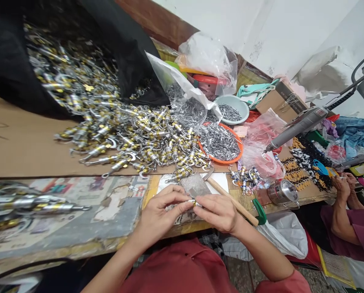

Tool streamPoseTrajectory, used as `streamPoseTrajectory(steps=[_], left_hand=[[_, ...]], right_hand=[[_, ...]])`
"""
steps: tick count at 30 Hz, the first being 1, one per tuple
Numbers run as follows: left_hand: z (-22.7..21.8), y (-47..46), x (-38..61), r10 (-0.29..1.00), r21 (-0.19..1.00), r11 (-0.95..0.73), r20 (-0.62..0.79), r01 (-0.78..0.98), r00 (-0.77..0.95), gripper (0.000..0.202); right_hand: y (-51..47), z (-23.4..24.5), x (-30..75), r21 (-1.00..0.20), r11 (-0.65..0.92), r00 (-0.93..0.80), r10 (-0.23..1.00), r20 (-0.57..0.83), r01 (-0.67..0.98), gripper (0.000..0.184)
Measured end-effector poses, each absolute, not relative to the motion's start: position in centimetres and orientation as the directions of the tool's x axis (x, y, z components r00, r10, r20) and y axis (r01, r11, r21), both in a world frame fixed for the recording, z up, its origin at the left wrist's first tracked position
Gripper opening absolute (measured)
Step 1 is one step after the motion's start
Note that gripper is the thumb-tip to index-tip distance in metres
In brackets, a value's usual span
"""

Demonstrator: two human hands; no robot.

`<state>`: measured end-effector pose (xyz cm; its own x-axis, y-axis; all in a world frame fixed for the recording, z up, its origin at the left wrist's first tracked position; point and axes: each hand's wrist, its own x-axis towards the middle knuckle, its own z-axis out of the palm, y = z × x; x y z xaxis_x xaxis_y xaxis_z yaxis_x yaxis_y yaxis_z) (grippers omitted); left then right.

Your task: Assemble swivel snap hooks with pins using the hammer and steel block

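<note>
My left hand (161,212) and my right hand (219,211) meet above the near table edge. Both pinch one small silver and gold metal clasp (195,202) between thumb and fingers. Right behind the hands lies a grey metal block (195,186). A hammer with a wooden handle (231,198) lies beside my right hand. A big heap of the same silver and gold clasps (133,134) spills from a black bag (7,61) over brown cardboard (17,142).
An orange tray of small silver parts (220,142), a clear bag of parts (185,101) and a pale bowl (232,109) stand behind. A hanging power screwdriver (294,128), a steel cup (282,192) and another person's hands (345,185) are at the right.
</note>
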<state>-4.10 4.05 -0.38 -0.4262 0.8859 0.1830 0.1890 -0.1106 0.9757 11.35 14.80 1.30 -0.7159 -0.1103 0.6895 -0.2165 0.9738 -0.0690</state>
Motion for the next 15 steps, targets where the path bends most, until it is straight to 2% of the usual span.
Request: streamPoseTrajectory(steps=[3,6,11,15], left_hand=[[-0.4,3.8,-4.1,0.872,0.970,-0.118,0.204,0.214,-0.446,0.011],[-0.2,3.7,-4.2,0.893,0.980,-0.112,0.173,0.167,-0.415,0.011],[-0.1,3.6,-4.1,0.917,0.998,0.040,-0.057,-0.052,-0.395,0.017],[-0.4,3.7,-3.4,0.883,0.964,0.142,-0.226,-0.226,-0.411,0.049]], right_hand=[[14.7,1.7,11.2,-0.072,0.972,-0.708,-0.110,0.698,-0.222,0.017],[14.5,1.5,11.3,-0.150,0.974,-0.720,-0.019,0.694,-0.170,0.019],[13.7,0.4,11.0,-0.446,0.891,-0.719,0.252,0.647,-0.090,0.019],[12.8,-0.1,10.8,-0.684,0.729,-0.684,0.480,0.549,-0.037,0.013]])
